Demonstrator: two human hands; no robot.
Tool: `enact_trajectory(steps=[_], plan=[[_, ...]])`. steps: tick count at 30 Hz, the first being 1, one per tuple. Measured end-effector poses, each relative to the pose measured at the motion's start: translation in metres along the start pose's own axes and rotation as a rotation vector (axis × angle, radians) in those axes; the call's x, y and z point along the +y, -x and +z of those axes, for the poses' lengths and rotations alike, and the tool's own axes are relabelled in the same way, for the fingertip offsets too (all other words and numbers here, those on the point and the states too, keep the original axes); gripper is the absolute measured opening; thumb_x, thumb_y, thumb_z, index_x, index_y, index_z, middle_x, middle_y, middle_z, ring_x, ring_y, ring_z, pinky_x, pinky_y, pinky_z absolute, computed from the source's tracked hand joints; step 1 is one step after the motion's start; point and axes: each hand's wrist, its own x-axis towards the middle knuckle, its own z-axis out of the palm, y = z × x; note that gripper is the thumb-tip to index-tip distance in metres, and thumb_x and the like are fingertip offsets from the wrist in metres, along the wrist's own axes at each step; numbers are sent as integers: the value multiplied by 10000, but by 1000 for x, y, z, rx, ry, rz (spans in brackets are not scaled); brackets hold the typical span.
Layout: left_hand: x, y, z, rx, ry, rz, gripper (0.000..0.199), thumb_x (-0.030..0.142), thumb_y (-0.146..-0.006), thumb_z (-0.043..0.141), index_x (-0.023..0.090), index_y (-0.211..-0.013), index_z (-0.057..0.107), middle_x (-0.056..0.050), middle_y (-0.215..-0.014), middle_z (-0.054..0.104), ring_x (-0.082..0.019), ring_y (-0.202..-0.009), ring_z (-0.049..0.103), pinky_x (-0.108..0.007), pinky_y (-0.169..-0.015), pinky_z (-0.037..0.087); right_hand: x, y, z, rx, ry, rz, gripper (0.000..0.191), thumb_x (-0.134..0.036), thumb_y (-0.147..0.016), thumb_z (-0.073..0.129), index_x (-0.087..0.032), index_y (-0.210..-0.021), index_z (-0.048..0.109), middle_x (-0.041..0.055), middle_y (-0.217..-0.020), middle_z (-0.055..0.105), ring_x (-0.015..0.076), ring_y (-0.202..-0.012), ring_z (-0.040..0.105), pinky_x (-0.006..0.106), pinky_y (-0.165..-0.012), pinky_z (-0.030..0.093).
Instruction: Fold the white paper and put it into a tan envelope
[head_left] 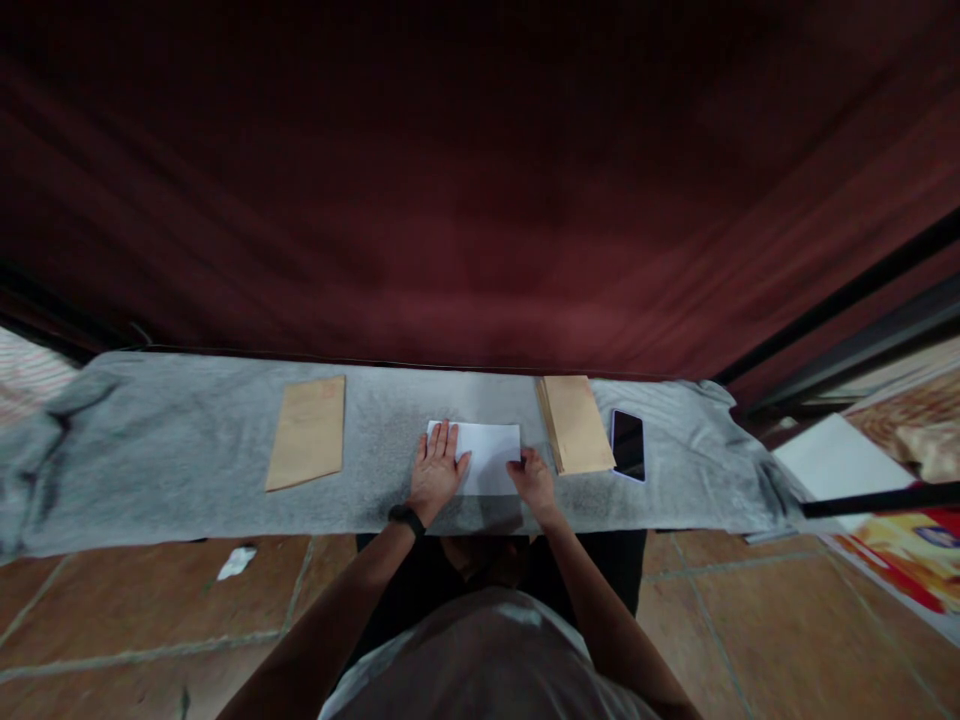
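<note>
White paper (489,458) lies on the grey cloth in front of me. My left hand (436,470), with a dark band on its wrist, rests flat on the paper's left part, fingers spread. At the paper's right edge, my right hand (532,480) has its fingers bent together, the thumb over the sheet, pinching that edge. A stack of brown envelopes (576,425) lies just right of my right hand. One brown envelope (307,432) lies apart, farther left.
A phone (628,445) lies right of the envelope stack. The grey cloth (195,450) covers a long, narrow surface, with a dark red curtain (480,250) behind it. White scrap (237,562) lies on the tiled floor. A colourful box (911,550) is at the right.
</note>
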Motion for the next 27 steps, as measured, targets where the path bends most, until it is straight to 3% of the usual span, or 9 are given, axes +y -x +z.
enact_trajectory(steps=[3,7,11,14,18,20,23,27], plan=[[1,1,-4,19,5,17,646,414,-1004,361,87,-1561,349,-183,-1617,332,-332,-1522,280,-562,-1234,222,-1,-5,-6,-21,-79,-46,181,-223,-879,510,-203,-880,690,38,-797,739,197,-749,701,266,-682,528],[3,4,-13,40,14,33,650,404,-1013,353,84,-1577,304,-175,-1647,270,-334,-1543,213,-566,-1240,203,-15,-12,-25,3,-200,-92,250,-266,-944,444,-199,-980,682,31,-886,754,170,-793,705,248,-715,548],[5,3,-25,88,62,17,676,430,-1026,340,96,-1601,224,-172,-1667,219,-320,-1553,186,-563,-1246,194,-37,-18,-62,194,-400,-159,297,-341,-999,425,-180,-1042,671,64,-910,748,191,-858,703,274,-757,557],[3,-3,-35,159,154,-48,673,392,-1024,349,116,-1612,176,-159,-1688,152,-314,-1560,157,-556,-1249,203,-52,-16,-89,283,-319,-326,297,-341,-1025,430,-197,-1113,675,79,-1048,742,203,-983,698,318,-869,555],[-11,-12,-44,270,414,-188,610,332,-1019,346,184,-1600,232,-110,-1703,135,-271,-1561,173,-507,-1254,247,-53,1,-94,157,-111,-632,300,-240,-1035,426,-226,-1194,680,80,-1211,715,206,-1151,652,371,-1035,507],[-19,-12,-48,299,531,-257,541,345,-1027,331,212,-1551,352,-103,-1667,271,-250,-1527,283,-492,-1241,290,-44,15,-82,37,1,-719,318,-183,-1027,433,-231,-1220,681,66,-1220,719,200,-1162,643,364,-1070,485],[-24,-2,-54,193,649,-231,474,408,-1036,336,213,-1421,532,-96,-1500,540,-232,-1405,486,-462,-1197,379,-28,36,-58,-149,159,-749,325,-132,-995,482,-240,-1209,701,55,-1195,732,210,-1126,656,366,-1074,482],[-16,25,-60,-162,772,34,463,495,-1015,409,237,-1333,626,-58,-1403,638,-212,-1312,581,-395,-1165,428,-14,55,-40,-272,199,-796,289,-138,-992,519,-202,-1208,700,57,-1211,729,222,-1132,652,354,-1061,489]])
